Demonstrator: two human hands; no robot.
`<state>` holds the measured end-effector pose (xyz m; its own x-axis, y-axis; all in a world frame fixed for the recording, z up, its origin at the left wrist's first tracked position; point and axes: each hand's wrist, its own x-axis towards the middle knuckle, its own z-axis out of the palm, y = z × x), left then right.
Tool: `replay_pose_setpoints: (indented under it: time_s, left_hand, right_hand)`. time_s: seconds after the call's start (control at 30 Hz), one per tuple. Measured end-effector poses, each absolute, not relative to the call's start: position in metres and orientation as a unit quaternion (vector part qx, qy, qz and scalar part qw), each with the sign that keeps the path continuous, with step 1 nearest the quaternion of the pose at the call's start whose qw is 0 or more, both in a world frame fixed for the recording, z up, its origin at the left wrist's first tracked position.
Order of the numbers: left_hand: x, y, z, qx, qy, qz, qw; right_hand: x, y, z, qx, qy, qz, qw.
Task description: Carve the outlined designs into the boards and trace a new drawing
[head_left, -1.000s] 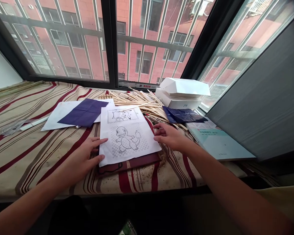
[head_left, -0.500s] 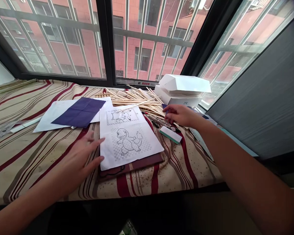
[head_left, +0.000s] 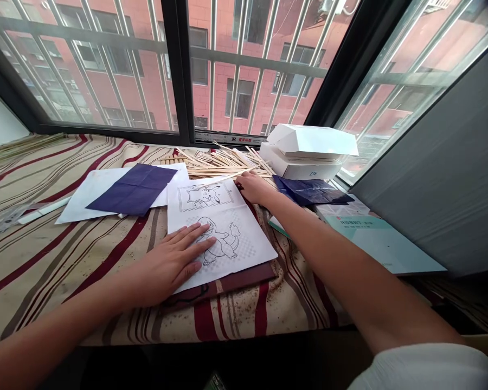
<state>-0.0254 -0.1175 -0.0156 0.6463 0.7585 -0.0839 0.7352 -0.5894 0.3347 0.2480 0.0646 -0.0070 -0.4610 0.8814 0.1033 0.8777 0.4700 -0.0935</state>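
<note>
A white sheet [head_left: 257, 244] with two printed line drawings of cartoon characters lies on a brown board or folder [head_left: 238, 280]. My left hand [head_left: 179, 257] rests flat on the sheet, its fingers spread over the lower drawing. At the sheet's far right corner is my right hand [head_left: 255, 187], fingers curled downward beside the pile of thin wooden sticks [head_left: 223, 162]. Something dark shows at its fingertips, too small to name. My right forearm hides most of the pens and the white and green block near there.
Dark blue sheets [head_left: 315, 191] lie before a white box [head_left: 309, 169], by a pale teal book [head_left: 384, 246]. To the left are a dark purple sheet [head_left: 132, 189], white paper [head_left: 81, 197] and clear plastic wrapping [head_left: 8, 215]. Behind stands a barred window.
My left hand has moved right, from the sheet's edge onto it, and lies flat. My right hand has moved left to the sheet's far corner, uncovering the blue sheets and teal book.
</note>
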Motion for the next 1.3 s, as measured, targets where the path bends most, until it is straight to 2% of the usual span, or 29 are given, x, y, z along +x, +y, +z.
replay_pose_setpoints:
  time_s: [0.17, 0.33, 0.5, 0.63, 0.77, 0.97, 1.17, 1.23, 1.3]
  left_hand:
    - [-0.024, -0.118, -0.013, 0.889, 0.415, 0.056, 0.186]
    - [-0.025, -0.118, -0.013, 0.89, 0.409, 0.054, 0.191]
    - [-0.031, -0.113, -0.013, 0.891, 0.412, 0.039, 0.186]
    - [-0.04, -0.109, -0.012, 0.892, 0.407, 0.032, 0.193]
    - [-0.048, -0.106, -0.012, 0.894, 0.398, 0.036, 0.201]
    - [-0.058, -0.109, -0.007, 0.883, 0.411, 0.075, 0.216]
    - [-0.069, -0.119, -0.013, 0.805, 0.532, 0.204, 0.165]
    - [-0.072, -0.119, -0.018, 0.751, 0.569, 0.269, 0.202]
    - [-0.074, -0.118, -0.022, 0.692, 0.581, 0.318, 0.288]
  right_hand:
    - [0.247, 0.072, 0.0, -0.503, -0.864, -0.028, -0.001]
    - [0.263, 0.072, 0.026, -0.531, -0.841, -0.03, -0.097]
    - [0.3, 0.064, 0.049, -0.586, -0.801, -0.052, -0.11]
    - [0.322, 0.062, 0.045, -0.637, -0.766, -0.062, -0.068]
    - [0.339, 0.061, 0.032, -0.667, -0.743, -0.046, 0.015]
    - [0.355, 0.057, 0.024, -0.66, -0.731, 0.072, 0.157]
    - [0.34, 0.041, 0.032, -0.623, -0.709, 0.182, 0.277]
    - [0.326, 0.026, 0.035, -0.599, -0.705, 0.226, 0.305]
    - [0.309, 0.005, 0.034, -0.567, -0.711, 0.278, 0.309]
